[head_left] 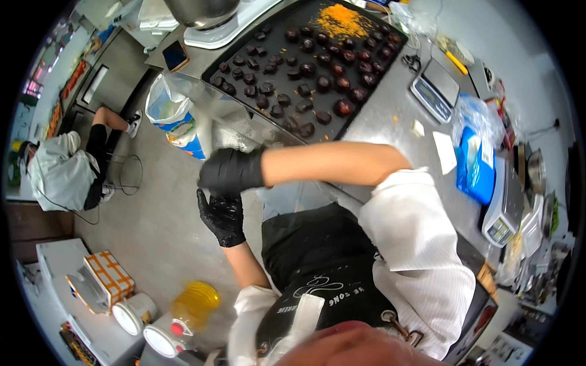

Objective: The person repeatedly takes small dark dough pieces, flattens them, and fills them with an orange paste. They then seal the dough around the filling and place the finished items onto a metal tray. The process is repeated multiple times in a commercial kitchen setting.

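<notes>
both gloved hands meet off the counter's edge: left hand (223,215) cupped palm-up under the curled right hand (231,171), as if rubbing residue off; whether they hold anything, i cannot tell. beyond, dark balls fill the black tray (244,46) beside orange powder (340,21).

Gloved left hand (223,216) under right hand (231,172)

Open floor (165,226) below; tray (244,46) beyond.
</notes>
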Action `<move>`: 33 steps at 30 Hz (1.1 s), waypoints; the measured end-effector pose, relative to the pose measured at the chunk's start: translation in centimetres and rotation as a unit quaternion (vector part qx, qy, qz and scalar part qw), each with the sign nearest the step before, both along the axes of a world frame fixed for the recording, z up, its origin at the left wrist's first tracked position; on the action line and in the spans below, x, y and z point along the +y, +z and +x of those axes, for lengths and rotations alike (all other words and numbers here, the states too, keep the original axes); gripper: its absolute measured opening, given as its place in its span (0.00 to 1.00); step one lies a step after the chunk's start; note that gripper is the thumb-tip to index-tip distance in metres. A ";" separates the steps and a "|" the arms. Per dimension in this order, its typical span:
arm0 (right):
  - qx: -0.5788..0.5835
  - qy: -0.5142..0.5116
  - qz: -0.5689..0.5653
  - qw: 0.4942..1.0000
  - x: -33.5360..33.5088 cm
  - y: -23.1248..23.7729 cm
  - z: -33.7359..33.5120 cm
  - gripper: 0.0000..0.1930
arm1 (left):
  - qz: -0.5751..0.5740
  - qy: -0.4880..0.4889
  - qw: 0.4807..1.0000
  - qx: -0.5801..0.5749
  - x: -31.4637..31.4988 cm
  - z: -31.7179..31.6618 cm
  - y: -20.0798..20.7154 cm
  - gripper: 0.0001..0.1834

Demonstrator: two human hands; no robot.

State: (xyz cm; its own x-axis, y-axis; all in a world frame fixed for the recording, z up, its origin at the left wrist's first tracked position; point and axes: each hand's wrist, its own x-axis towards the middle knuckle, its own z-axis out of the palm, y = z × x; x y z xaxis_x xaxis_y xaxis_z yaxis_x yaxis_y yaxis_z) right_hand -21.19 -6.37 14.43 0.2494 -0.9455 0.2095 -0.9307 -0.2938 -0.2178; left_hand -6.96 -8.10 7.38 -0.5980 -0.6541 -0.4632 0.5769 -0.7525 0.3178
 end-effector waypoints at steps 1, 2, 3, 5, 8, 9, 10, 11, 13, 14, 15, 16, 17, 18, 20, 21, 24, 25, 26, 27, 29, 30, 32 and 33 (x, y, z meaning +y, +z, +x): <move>0.076 -0.005 -0.069 0.995 0.4 -2.8 2.4 0.07 | -0.032 0.024 0.999 -0.024 0.4 0.6 0.3 0.23; 0.033 0.008 -0.100 0.994 0.9 -4.3 3.8 0.06 | -0.072 0.023 0.995 -0.067 1.1 1.0 0.8 0.20; -0.009 0.030 -0.128 0.991 1.4 -4.6 4.6 0.06 | -0.108 0.031 0.988 -0.109 1.8 1.5 0.1 0.18; -0.090 0.067 -0.062 0.992 3.4 -4.9 5.6 0.07 | -0.182 0.040 0.973 -0.134 2.4 3.6 -3.1 0.15; -0.257 0.048 -0.062 0.963 4.3 -7.3 7.5 0.14 | -0.131 0.100 0.980 -0.107 0.4 7.8 -10.3 0.13; -0.306 0.030 -0.093 0.947 4.6 -7.9 7.7 0.16 | -0.176 0.031 0.984 0.014 -0.1 9.4 -11.9 0.13; -0.313 0.025 -0.085 0.946 4.4 -8.9 7.5 0.19 | -0.213 -0.044 0.966 0.138 -0.6 10.8 -13.6 0.14; -0.341 0.024 -0.112 0.933 4.4 -10.1 8.2 0.20 | -0.247 -0.111 0.929 0.254 -0.8 12.6 -14.6 0.16; -0.382 0.024 -0.172 0.908 4.1 -11.2 9.8 0.22 | -0.156 -0.108 0.943 0.274 -1.1 13.3 -16.1 0.18; -0.348 -0.011 -0.179 0.920 4.7 -12.1 10.3 0.27 | -0.140 -0.060 0.976 0.153 0.7 10.9 -13.7 0.20; -0.316 -0.043 -0.152 0.936 5.0 -13.3 10.9 0.31 | -0.122 -0.010 0.992 0.027 3.3 8.9 -10.1 0.27; -0.255 -0.066 -0.155 0.952 5.2 -13.9 11.7 0.33 | -0.063 -0.023 0.993 0.094 3.4 9.4 -9.0 0.33; -0.192 -0.093 -0.157 0.964 5.2 -14.2 12.3 0.35 | -0.098 -0.032 0.988 0.115 3.5 9.6 -8.6 0.33; -0.208 -0.112 -0.154 0.959 4.9 -14.6 12.8 0.37 | -0.126 -0.049 0.981 0.142 4.0 9.1 -8.6 0.34; -0.235 -0.150 -0.147 0.949 4.4 -15.4 14.1 0.39 | -0.183 -0.082 0.959 0.199 4.6 7.6 -8.9 0.35; -0.237 -0.167 -0.133 0.948 5.8 -13.3 15.9 0.40 | -0.210 -0.095 0.948 0.222 4.8 7.4 -9.1 0.36; -0.184 -0.082 -0.179 0.963 5.0 -11.6 15.6 0.42 | 0.057 -0.065 0.905 0.416 7.0 7.6 -11.4 0.38; -0.162 -0.050 -0.168 0.971 4.0 -11.9 14.3 0.42 | -0.026 -0.033 0.966 0.255 6.0 8.6 -13.2 0.38; -0.208 -0.074 -0.143 0.965 4.0 -12.9 13.9 0.40 | -0.095 -0.030 0.993 0.067 5.1 9.7 -14.9 0.38; -0.181 -0.056 -0.132 0.973 4.2 -14.4 13.7 0.39 | -0.066 -0.007 0.992 0.108 4.1 10.3 -14.0 0.38; -0.135 -0.017 -0.111 0.985 4.7 -17.0 14.1 0.37 | -0.081 -0.041 0.984 0.156 4.3 9.1 -12.6 0.37; -0.146 0.002 -0.133 0.980 4.8 -16.5 15.0 0.37 | -0.087 -0.050 0.980 0.171 4.6 8.5 -11.6 0.37; -0.174 0.030 -0.168 0.970 4.3 -13.2 16.2 0.37 | -0.085 -0.072 0.974 0.199 5.6 7.9 -11.3 0.36; -0.184 0.044 -0.190 0.963 3.6 -12.6 16.0 0.37 | -0.057 -0.072 0.975 0.204 5.9 7.8 -11.3 0.35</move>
